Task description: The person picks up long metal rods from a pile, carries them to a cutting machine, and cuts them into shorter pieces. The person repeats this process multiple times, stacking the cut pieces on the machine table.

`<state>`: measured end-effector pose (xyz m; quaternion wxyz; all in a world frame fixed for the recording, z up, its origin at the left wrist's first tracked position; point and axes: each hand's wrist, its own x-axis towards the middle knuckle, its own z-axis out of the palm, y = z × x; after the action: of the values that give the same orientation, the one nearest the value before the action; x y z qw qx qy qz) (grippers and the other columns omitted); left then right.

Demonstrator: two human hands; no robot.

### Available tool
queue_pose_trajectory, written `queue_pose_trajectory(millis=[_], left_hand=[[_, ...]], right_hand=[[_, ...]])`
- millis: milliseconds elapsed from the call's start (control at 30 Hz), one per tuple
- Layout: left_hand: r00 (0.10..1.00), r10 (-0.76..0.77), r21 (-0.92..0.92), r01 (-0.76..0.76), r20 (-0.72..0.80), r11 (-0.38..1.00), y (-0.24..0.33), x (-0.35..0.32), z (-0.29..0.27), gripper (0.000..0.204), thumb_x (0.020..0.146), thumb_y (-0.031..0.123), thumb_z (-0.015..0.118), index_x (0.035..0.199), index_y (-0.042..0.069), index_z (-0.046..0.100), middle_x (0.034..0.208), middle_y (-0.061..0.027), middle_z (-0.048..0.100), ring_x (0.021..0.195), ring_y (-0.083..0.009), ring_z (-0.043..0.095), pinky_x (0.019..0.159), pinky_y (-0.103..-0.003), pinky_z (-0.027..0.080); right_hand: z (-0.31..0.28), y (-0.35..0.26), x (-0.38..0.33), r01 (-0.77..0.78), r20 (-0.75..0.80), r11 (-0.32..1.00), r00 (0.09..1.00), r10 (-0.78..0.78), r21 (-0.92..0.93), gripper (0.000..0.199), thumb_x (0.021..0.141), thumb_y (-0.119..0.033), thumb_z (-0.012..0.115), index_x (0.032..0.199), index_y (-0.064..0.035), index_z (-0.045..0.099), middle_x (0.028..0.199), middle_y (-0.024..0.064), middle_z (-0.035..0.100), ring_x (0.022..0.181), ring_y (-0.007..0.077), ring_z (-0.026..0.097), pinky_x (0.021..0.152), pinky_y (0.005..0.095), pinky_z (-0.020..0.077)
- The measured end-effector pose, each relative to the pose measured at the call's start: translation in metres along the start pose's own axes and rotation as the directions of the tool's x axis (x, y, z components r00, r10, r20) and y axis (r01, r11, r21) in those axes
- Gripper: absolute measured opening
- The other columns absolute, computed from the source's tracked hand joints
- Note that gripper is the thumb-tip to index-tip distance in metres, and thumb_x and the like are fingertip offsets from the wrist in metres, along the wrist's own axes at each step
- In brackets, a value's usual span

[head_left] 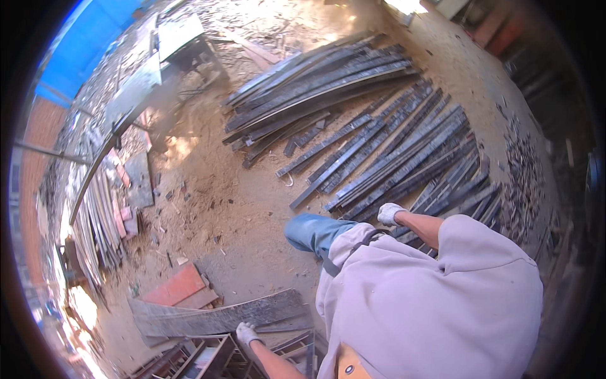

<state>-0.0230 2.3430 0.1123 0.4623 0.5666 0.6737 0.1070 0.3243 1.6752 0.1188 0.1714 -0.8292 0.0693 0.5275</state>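
Observation:
My left hand (247, 333), in a whitish work glove, is closed at the near edge of a long, dark, worn board (208, 318). The board lies slantwise at the lower left, and the fingertips are partly hidden against it. Held out at my right side, my right hand (391, 214) wears a similar glove and is curled into a fist, with nothing showing in it. Beyond that fist spread dark narrow wood strips (385, 158). Close by the left hand, under and in front of the board, is a jumble of wooden frames and slats (211, 357).
Red board pieces (177, 285) lie just past the dark board. A thicker pile of dark planks (315, 88) is farther ahead. On the left stand a metal-topped bench (136, 91) and a heap of pale strips (95, 215). Short offcuts (524, 170) litter the right.

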Motion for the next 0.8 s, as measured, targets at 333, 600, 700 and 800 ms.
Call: queue_pose_trajectory(millis=[333, 600, 700, 800], left_hand=[[0.862, 0.083, 0.192, -0.203, 0.500, 0.960, 0.162, 0.076, 0.184, 0.025, 0.103, 0.018, 0.062, 0.123, 0.002, 0.066, 0.108, -0.0109, 0.071, 0.088, -0.0214, 0.069, 0.074, -0.037, 0.059], [0.473, 0.087, 0.242, -0.590, 0.877, 0.770, 0.318, 0.046, 0.340, 0.022, 0.102, 0.012, 0.066, 0.121, 0.002, 0.069, 0.105, -0.0043, 0.070, 0.090, -0.0137, 0.063, 0.079, -0.030, 0.053], [0.291, 0.038, 0.221, -0.797, 0.956, 0.562, 0.350, 0.079, 0.406, 0.023, 0.101, 0.013, 0.068, 0.120, 0.001, 0.070, 0.102, -0.0059, 0.073, 0.088, -0.0147, 0.067, 0.081, -0.031, 0.056], [0.096, -0.056, 0.110, -0.937, 0.994, 0.331, 0.368, 0.100, 0.477, 0.030, 0.098, 0.020, 0.074, 0.122, 0.003, 0.071, 0.102, -0.0111, 0.077, 0.090, -0.0209, 0.073, 0.084, -0.035, 0.058]], right_hand=[[0.136, -0.144, 0.075, -0.108, -0.103, 0.981, 0.987, 0.125, 0.163, 0.038, 0.083, -0.026, 0.060, 0.103, -0.0008, 0.080, 0.107, 0.0272, 0.074, 0.103, 0.0404, 0.075, 0.092, 0.0484, 0.0576], [0.123, -0.244, 0.088, -0.120, -0.137, 0.819, 0.962, 0.235, 0.561, 0.022, 0.084, -0.021, 0.065, 0.090, -0.0071, 0.081, 0.087, 0.0186, 0.076, 0.077, 0.0308, 0.075, 0.071, 0.0441, 0.0582], [0.137, -0.263, 0.100, -0.129, -0.064, 0.360, 0.876, 0.479, 0.924, 0.022, 0.085, -0.025, 0.062, 0.080, -0.0098, 0.078, 0.084, 0.0183, 0.077, 0.072, 0.0330, 0.074, 0.069, 0.0469, 0.0563], [0.151, -0.284, 0.127, -0.184, -0.063, 0.322, 0.778, 0.625, 0.929, 0.025, 0.088, -0.029, 0.060, 0.092, -0.0120, 0.078, 0.093, 0.0172, 0.077, 0.084, 0.0361, 0.074, 0.076, 0.0475, 0.0565]])
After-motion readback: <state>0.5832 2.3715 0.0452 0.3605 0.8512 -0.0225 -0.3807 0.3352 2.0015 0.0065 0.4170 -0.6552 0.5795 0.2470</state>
